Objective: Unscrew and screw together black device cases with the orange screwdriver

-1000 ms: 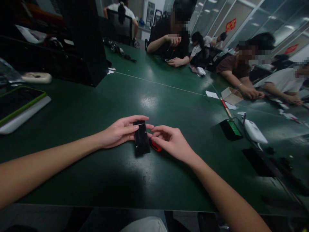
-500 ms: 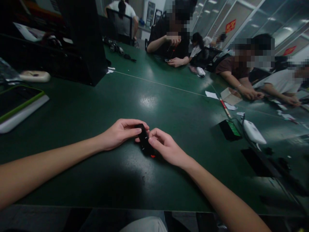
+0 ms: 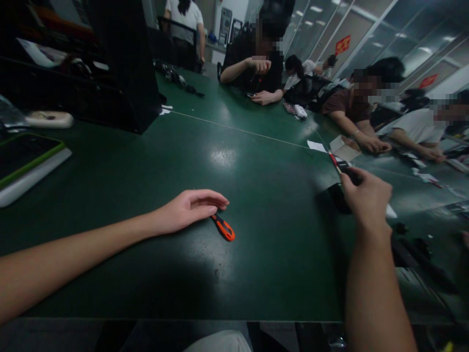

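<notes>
the left hand lies loose on the green table, fingers stretched out flat and gripping nothing; an orange tool sits on the mat just under its fingertips, touching or nearly so. out to the right, the right hand is lifted over the table, closed round a dark object whose end sticks out past the knuckles. a dark box lies right below that hand, and black parts are scattered beside the wrist. at the left edge there is a green-rimmed tray and a big black case behind it. the table top is glossy, with a patch of ceiling light in the middle and a thin seam running across. further off, paper scraps and a small carton, then other people seated along the far side, hands busy on the table, with glass partitions behind them.
</notes>
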Demonstrator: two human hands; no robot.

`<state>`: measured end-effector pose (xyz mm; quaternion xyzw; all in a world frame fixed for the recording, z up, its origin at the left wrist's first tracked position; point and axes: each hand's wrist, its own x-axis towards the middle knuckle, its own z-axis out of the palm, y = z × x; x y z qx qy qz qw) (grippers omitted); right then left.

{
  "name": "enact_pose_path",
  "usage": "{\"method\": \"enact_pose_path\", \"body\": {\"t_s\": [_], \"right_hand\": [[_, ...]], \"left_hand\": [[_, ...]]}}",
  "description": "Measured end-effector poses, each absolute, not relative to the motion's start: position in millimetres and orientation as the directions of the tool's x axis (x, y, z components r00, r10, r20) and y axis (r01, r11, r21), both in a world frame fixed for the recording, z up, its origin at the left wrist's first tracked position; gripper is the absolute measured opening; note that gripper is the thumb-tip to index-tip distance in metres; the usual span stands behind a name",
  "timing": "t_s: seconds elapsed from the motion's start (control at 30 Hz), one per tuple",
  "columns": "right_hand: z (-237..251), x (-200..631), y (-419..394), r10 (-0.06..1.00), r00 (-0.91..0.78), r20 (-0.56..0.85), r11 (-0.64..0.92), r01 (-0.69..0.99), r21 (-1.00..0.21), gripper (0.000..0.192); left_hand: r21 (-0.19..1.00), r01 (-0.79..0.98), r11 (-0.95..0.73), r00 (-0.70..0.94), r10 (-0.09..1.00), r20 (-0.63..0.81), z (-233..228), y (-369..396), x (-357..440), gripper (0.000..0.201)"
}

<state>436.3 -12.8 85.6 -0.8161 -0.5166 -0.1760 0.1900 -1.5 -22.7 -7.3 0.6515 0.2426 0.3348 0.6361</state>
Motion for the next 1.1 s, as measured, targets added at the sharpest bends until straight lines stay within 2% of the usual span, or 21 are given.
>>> {"method": "enact_pose_path", "body": {"t_s": [0.07, 0.27, 0.8, 1.1], "right_hand": [[78.6, 467.4, -15.4, 0.759, 0.491, 0.427, -0.503, 0.859, -0.093, 0.043], [60.7, 487.8, -18.1, 0.782, 0.554, 0.286, -0.572, 0.82, -0.024, 0.044], [67.0, 477.3, -21.4, 0.716, 0.67, 0.195, -0.69, 0.723, 0.046, 0.046], [66.2, 479.2, -21.8, 0.694, 0.693, 0.194, -0.717, 0.689, 0.107, 0.047]], "left_hand": [[0.992, -0.086, -0.088, 0.661, 0.74, 0.123, -7.2, -22.4, -1.9, 0.027], [0.992, -0.056, -0.114, 0.653, 0.747, 0.123, -5.7, -21.9, -2.2, 0.026], [0.991, -0.053, -0.12, 0.682, 0.721, 0.124, -5.0, -22.3, -2.1, 0.025], [0.989, -0.041, -0.139, 0.692, 0.711, 0.128, -4.5, -22.0, -2.5, 0.024]]}}
